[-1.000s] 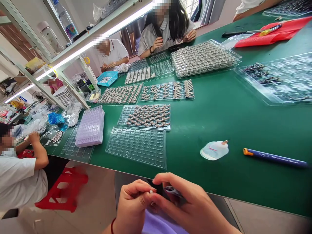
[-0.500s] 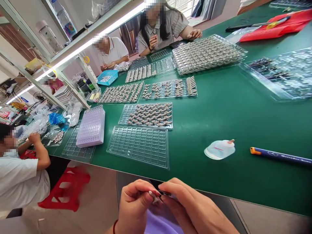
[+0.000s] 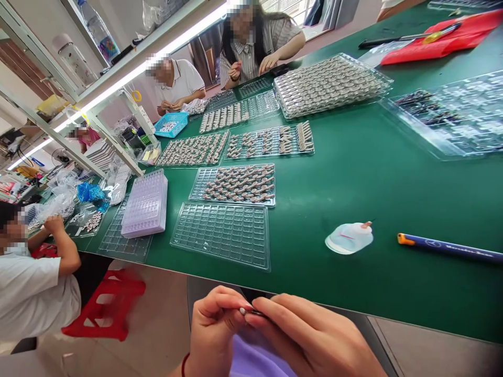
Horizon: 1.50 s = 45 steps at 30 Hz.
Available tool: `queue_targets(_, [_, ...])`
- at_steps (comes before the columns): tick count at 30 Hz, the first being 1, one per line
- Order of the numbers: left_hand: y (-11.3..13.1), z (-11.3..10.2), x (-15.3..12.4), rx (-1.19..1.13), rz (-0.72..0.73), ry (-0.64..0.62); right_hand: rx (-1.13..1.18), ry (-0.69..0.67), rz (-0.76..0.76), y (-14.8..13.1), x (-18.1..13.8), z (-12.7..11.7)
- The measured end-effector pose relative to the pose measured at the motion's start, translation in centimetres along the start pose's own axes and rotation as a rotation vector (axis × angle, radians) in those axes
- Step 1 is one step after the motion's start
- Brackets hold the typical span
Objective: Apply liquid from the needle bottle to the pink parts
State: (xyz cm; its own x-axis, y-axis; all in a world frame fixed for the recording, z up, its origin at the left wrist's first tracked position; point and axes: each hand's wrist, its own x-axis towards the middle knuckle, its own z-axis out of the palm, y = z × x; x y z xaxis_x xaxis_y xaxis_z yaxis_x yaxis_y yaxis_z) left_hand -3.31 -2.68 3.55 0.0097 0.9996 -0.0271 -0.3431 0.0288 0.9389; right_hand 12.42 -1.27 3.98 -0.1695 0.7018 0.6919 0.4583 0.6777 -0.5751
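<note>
Just off the table's near edge, my left hand (image 3: pixel 216 324) pinches a small white part (image 3: pixel 242 311) between thumb and forefinger; its kind is too small to make out. My right hand (image 3: pixel 310 327) is closed with fingertips meeting the left ones, holding a thin dark piece (image 3: pixel 257 313) against the white part. Most of both pieces is hidden by the fingers. Nearest on the table lies a clear plastic tray (image 3: pixel 222 233) with unfilled pockets. Behind it sits a tray of small beige parts (image 3: pixel 241 183).
A soft plastic bottle (image 3: pixel 349 238) and a blue pen-like tube (image 3: pixel 448 246) lie at right. Stacked lilac trays (image 3: pixel 144 204) stand left. Farther back are a thick stack of filled trays (image 3: pixel 332 84) and a red bag (image 3: pixel 444 44). Co-workers sit around the table, one beside a red stool (image 3: pixel 106 303).
My fingertips have drawn closer together, and less of the white part shows. The view has shifted slightly. A co-worker across the table has brought one hand in toward the other.
</note>
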Motion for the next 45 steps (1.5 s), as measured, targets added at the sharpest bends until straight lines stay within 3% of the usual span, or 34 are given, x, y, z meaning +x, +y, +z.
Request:
queue_targets(15, [0.24,0.1,0.01,0.01,-0.069,0.019,0.01,-0.03,-0.003,-0.09,0.14,-0.09])
queue_targets(45, [0.29,-0.09,-0.13,0.09,-0.038,0.046,0.005,-0.038,-0.016,0.04,-0.03,-0.2])
